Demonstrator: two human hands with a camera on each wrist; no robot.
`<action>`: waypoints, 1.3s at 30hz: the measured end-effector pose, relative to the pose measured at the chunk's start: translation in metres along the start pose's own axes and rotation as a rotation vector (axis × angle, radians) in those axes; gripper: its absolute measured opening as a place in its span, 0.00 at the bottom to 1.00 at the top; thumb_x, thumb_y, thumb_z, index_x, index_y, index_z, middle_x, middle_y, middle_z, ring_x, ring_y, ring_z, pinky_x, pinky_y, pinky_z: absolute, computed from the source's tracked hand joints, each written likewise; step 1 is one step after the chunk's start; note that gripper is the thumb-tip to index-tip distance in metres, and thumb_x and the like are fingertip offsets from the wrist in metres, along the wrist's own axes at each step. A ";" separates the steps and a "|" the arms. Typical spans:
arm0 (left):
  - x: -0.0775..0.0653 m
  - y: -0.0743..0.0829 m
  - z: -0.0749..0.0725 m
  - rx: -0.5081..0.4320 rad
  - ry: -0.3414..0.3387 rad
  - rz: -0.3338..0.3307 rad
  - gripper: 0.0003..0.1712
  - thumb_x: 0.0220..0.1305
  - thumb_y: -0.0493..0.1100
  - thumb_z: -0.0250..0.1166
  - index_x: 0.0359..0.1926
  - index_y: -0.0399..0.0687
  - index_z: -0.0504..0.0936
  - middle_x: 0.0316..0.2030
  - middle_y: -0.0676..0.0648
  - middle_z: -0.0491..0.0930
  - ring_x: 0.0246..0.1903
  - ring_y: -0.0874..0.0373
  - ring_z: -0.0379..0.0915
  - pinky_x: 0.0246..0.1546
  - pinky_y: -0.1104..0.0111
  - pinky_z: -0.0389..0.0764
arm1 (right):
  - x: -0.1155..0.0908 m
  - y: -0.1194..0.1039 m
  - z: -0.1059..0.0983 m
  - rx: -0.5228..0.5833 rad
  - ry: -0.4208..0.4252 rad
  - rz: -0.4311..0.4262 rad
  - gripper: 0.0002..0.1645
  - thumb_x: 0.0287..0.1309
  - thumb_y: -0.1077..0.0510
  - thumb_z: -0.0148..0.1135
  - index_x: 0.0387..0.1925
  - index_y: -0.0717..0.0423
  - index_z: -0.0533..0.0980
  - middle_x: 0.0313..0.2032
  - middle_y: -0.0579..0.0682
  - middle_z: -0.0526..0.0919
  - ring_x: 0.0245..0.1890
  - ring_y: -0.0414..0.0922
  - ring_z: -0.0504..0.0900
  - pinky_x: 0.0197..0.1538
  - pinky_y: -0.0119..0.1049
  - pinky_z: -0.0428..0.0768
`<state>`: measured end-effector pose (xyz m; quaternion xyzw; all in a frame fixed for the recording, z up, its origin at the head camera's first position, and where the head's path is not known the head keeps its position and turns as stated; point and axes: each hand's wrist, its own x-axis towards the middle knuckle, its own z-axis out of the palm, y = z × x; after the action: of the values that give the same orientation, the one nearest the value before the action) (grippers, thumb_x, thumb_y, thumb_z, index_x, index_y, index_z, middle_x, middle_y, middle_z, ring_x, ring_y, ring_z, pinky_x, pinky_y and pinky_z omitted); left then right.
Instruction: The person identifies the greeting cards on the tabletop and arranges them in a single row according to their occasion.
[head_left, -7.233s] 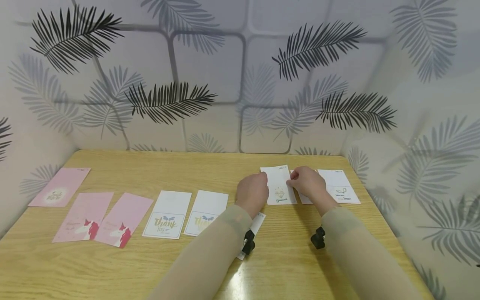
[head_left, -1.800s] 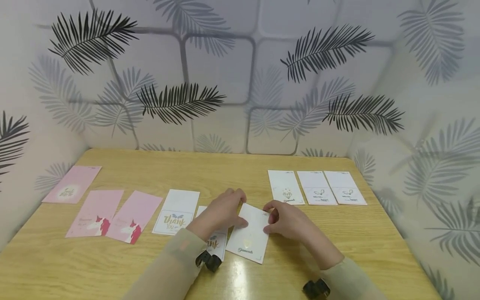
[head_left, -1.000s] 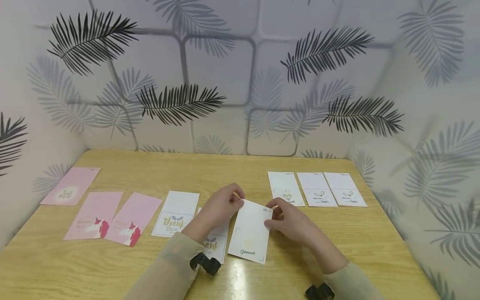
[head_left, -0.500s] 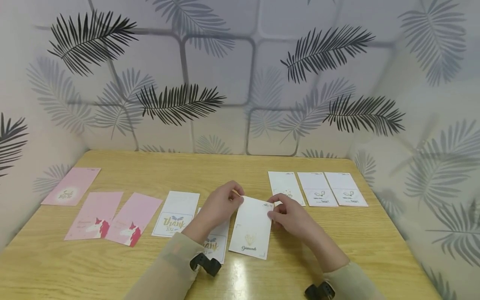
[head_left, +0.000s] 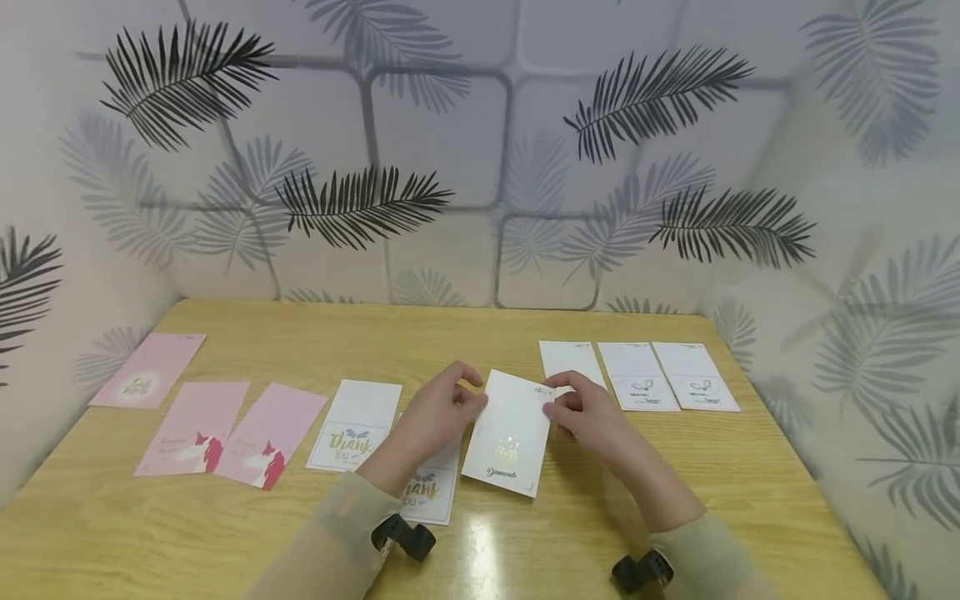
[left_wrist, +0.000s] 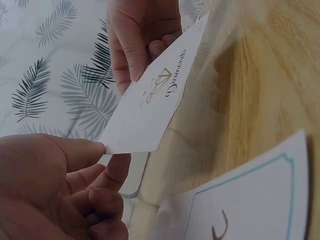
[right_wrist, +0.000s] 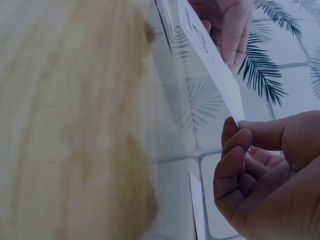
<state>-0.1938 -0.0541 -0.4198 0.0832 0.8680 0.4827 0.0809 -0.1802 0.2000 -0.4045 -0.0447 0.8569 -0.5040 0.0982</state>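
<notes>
Between my hands hangs a white greeting card (head_left: 510, 433) with a gold diamond and the word "Diamonds", raised off the table. My left hand (head_left: 435, 417) pinches its upper left edge between thumb and fingers. On the upper right corner, my right hand (head_left: 596, 417) pinches it the same way. The left wrist view shows the card (left_wrist: 155, 100) tilted clear of the wood, the left thumb on top and a finger beneath. In the right wrist view the card (right_wrist: 215, 65) appears almost edge-on. Below my left wrist lies a white "Thank You" card (head_left: 427, 492), partly covered by that hand.
On the wooden table (head_left: 337, 333), another "Thank You" card (head_left: 356, 425) lies to the left. Further left are two unicorn cards (head_left: 191, 429) and a pink card (head_left: 146, 371). At the back right lie a half-hidden white card (head_left: 570, 358) and two heart cards (head_left: 641, 375).
Several seconds ago both hands were at the diamond card at the back right, which lies there now. Since then they have taken hold of a second diamond card nearer me and lifted it.
</notes>
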 end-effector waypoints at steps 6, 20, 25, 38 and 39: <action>-0.003 -0.001 -0.006 0.004 -0.004 0.022 0.07 0.82 0.45 0.67 0.54 0.51 0.82 0.37 0.53 0.86 0.36 0.55 0.79 0.40 0.59 0.77 | 0.008 -0.006 -0.005 0.037 0.004 -0.006 0.22 0.80 0.62 0.64 0.69 0.60 0.74 0.33 0.55 0.80 0.31 0.49 0.75 0.35 0.37 0.73; -0.002 -0.003 -0.009 -0.078 0.128 0.019 0.07 0.82 0.45 0.67 0.54 0.52 0.84 0.39 0.53 0.88 0.36 0.55 0.81 0.37 0.60 0.79 | 0.018 -0.007 -0.001 0.121 0.050 0.024 0.33 0.78 0.59 0.68 0.77 0.57 0.67 0.39 0.60 0.89 0.31 0.48 0.77 0.38 0.37 0.75; 0.005 -0.004 -0.007 -0.118 0.177 0.028 0.07 0.82 0.46 0.66 0.54 0.52 0.84 0.38 0.52 0.88 0.31 0.55 0.77 0.35 0.60 0.77 | 0.017 -0.006 0.001 0.145 0.040 0.019 0.34 0.76 0.60 0.70 0.74 0.60 0.66 0.41 0.58 0.90 0.32 0.50 0.79 0.36 0.36 0.77; 0.015 0.000 0.001 0.033 0.205 -0.012 0.17 0.80 0.47 0.68 0.64 0.52 0.83 0.46 0.50 0.87 0.38 0.56 0.82 0.40 0.59 0.82 | 0.024 -0.012 0.000 0.081 0.088 0.001 0.24 0.76 0.59 0.70 0.66 0.59 0.73 0.40 0.56 0.88 0.34 0.53 0.80 0.33 0.36 0.74; 0.015 0.001 0.001 0.049 0.197 -0.011 0.18 0.80 0.47 0.68 0.65 0.51 0.82 0.46 0.50 0.87 0.36 0.57 0.82 0.40 0.59 0.82 | 0.026 -0.012 -0.001 0.056 0.093 -0.003 0.23 0.77 0.59 0.69 0.66 0.59 0.73 0.40 0.55 0.88 0.35 0.53 0.80 0.34 0.37 0.74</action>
<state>-0.2083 -0.0491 -0.4207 0.0325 0.8838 0.4668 -0.0042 -0.2063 0.1903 -0.3974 -0.0196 0.8460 -0.5296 0.0586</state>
